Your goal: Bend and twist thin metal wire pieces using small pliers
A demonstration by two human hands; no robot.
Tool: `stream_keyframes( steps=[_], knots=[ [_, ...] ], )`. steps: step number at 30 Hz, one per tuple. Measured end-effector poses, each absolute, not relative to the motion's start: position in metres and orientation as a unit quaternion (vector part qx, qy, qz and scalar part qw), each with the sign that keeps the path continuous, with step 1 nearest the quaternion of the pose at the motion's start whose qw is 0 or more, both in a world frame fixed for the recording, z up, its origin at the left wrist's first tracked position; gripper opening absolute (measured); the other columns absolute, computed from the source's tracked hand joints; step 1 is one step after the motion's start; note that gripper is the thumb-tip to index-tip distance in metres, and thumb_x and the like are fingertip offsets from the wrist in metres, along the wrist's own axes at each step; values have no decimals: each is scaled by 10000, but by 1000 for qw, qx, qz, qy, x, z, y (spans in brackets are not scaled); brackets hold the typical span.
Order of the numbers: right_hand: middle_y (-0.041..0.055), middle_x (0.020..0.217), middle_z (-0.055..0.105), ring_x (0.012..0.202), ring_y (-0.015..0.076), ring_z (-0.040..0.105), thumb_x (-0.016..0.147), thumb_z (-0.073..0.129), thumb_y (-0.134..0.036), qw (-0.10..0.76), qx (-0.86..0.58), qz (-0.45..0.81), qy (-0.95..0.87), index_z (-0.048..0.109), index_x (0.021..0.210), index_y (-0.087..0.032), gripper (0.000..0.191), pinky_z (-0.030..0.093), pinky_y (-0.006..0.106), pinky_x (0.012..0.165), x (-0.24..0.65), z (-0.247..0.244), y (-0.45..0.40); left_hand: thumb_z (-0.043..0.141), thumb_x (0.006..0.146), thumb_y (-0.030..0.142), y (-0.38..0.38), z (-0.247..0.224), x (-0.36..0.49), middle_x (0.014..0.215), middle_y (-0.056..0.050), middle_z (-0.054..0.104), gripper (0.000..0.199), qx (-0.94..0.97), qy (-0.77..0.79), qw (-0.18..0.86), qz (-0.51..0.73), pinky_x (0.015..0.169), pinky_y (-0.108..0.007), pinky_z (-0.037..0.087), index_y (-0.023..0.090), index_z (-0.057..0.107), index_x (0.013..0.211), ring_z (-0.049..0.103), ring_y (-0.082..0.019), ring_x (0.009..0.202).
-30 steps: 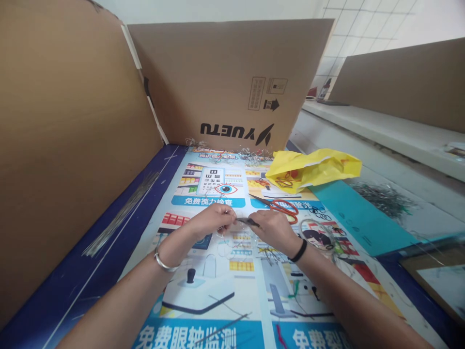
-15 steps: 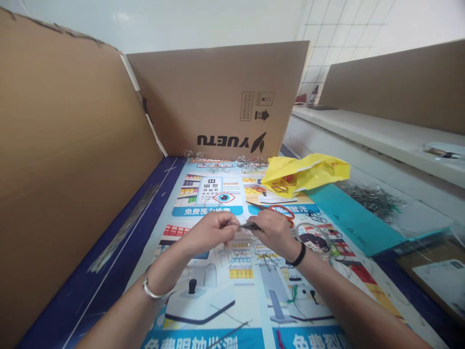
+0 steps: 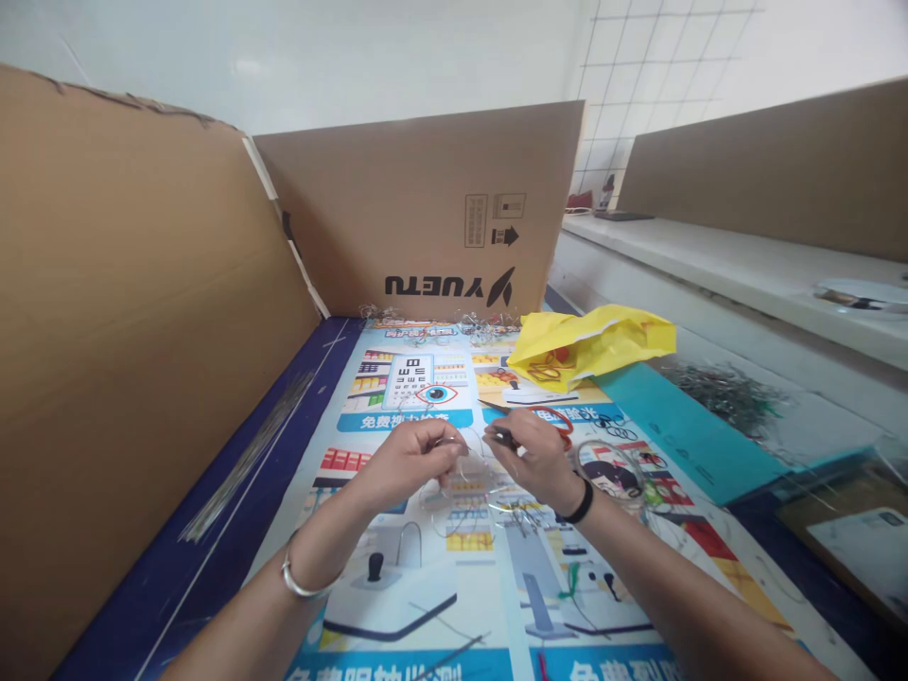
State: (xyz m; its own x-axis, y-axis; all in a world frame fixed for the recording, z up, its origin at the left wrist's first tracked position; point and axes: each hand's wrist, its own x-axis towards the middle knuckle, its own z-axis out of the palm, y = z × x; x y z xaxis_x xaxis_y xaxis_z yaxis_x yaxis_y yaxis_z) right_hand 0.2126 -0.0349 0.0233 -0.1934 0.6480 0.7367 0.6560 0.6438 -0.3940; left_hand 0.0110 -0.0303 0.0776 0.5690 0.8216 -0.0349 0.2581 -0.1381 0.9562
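Observation:
My left hand [image 3: 418, 461] pinches a thin silvery wire [image 3: 454, 441] between thumb and fingers, with loose loops hanging below it. My right hand [image 3: 533, 456] is closed round small dark pliers [image 3: 503, 437], mostly hidden in the fist; a small gap parts them from the left fingertips. Just beyond the right hand lie orange-handled scissors [image 3: 566, 426] with a pointed blade. Between and below the hands, a loose tangle of thin wire [image 3: 521, 515] rests on the printed sheet [image 3: 489, 605].
A bundle of straight wires [image 3: 248, 454] lies at the left. Cardboard panels [image 3: 418, 208] stand at the left and back. On the right are a yellow bag [image 3: 602, 340], a coil of wire [image 3: 610, 470], black rings [image 3: 614, 424], a teal sheet [image 3: 688, 435] and a wire pile [image 3: 716, 397].
The pliers have drawn back from the left fingertips and turned, so less of their tip shows. My two hands are slightly farther apart. The camera view has tilted up a little.

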Motion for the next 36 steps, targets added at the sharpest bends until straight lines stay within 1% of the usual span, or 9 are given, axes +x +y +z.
stream_keyframes(
  steps=[4, 8, 11, 15, 18, 20, 26, 30, 36],
  knots=[
    [-10, 627, 526, 570, 106, 464, 849, 491, -337, 517, -484, 96, -699, 581, 786, -188, 185, 385, 240, 560, 212, 38, -42, 521, 743, 262, -28, 74, 14, 590, 34, 506, 119, 685, 404, 543, 268, 525, -207, 400, 158, 541, 690, 500, -70, 507],
    [-10, 652, 551, 579, 107, 491, 790, 581, -399, 484, -383, 122, -777, 607, 885, -189, 232, 399, 237, 554, 207, 55, -51, 513, 740, 267, -26, 72, 17, 560, 43, 491, 137, 685, 422, 524, 281, 516, -205, 387, 162, 513, 653, 488, -69, 489],
    [3, 643, 578, 610, 117, 508, 795, 589, -384, 444, -328, 68, -831, 612, 888, -185, 221, 392, 249, 590, 201, 55, -54, 507, 739, 268, -25, 68, 17, 545, 49, 476, 131, 683, 425, 521, 285, 517, -206, 385, 165, 512, 657, 483, -72, 490],
    [39, 702, 600, 677, 151, 509, 789, 587, -404, 362, -346, -51, -864, 621, 878, -175, 248, 349, 278, 620, 197, 45, -54, 502, 733, 253, -23, 60, 17, 522, 56, 445, 130, 670, 437, 515, 308, 513, -199, 367, 169, 485, 636, 459, -69, 485],
    [42, 692, 581, 688, 162, 490, 784, 575, -284, 295, -374, -115, -872, 628, 798, -179, 119, 318, 289, 625, 195, 40, -55, 509, 727, 254, -22, 56, 18, 522, 56, 451, 138, 662, 449, 510, 316, 509, -200, 366, 171, 468, 625, 454, -70, 484],
    [35, 671, 569, 680, 158, 480, 764, 553, -192, 296, -374, -114, -872, 625, 753, -185, 74, 317, 290, 629, 194, 38, -54, 512, 730, 264, -22, 57, 18, 532, 54, 462, 144, 659, 449, 513, 319, 511, -204, 376, 171, 472, 627, 463, -73, 488],
    [14, 654, 544, 640, 127, 491, 805, 522, -234, 471, -398, 94, -781, 587, 721, -176, 121, 384, 255, 605, 194, 46, -53, 512, 736, 250, -24, 67, 18, 579, 37, 511, 113, 647, 434, 539, 319, 527, -211, 392, 161, 526, 668, 496, -76, 512],
    [-1, 629, 527, 588, 111, 475, 803, 536, -330, 495, -466, 236, -694, 561, 681, -172, 202, 385, 235, 548, 196, 50, -53, 529, 746, 267, -26, 70, 18, 594, 28, 528, 135, 645, 408, 564, 315, 542, -218, 400, 153, 524, 672, 501, -75, 515],
    [-17, 616, 509, 577, 109, 448, 741, 595, -390, 524, -455, 378, -612, 547, 692, -176, 224, 380, 244, 548, 195, 48, -53, 558, 751, 285, -22, 64, 15, 605, 18, 536, 150, 630, 362, 608, 321, 542, -223, 404, 143, 548, 705, 505, -81, 529]
  ],
)
